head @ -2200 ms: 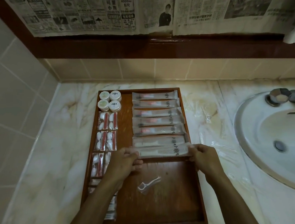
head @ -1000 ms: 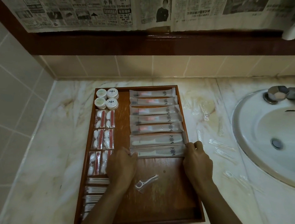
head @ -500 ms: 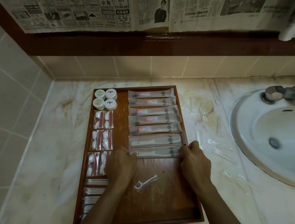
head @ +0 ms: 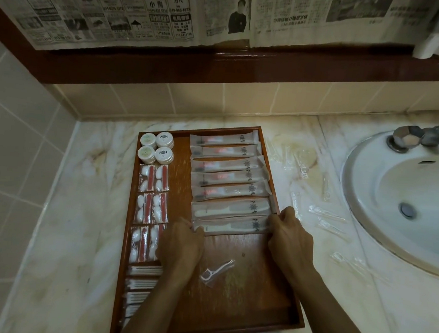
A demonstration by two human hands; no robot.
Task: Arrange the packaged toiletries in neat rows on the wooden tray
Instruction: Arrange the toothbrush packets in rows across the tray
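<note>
A wooden tray (head: 241, 307) fills the marble tabletop (head: 73, 207) beside the sink (head: 405, 196); long packets lie in rows along its right side. Both hands pinch the nearest comb packet (head: 230, 226), left hand (head: 180, 244) and right hand (head: 290, 240) at opposite ends; a floss pick (head: 216, 270) lies mid-tray.

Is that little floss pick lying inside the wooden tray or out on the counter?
Inside. The floss pick lies flat on the bare bottom of the wooden tray, alone, below the rows of long packets, between the two forearms.

tray (head: 166, 327): jars (head: 157, 147) rear-left | long packets (head: 227, 182) right | floss pick (head: 217, 268) front
</note>
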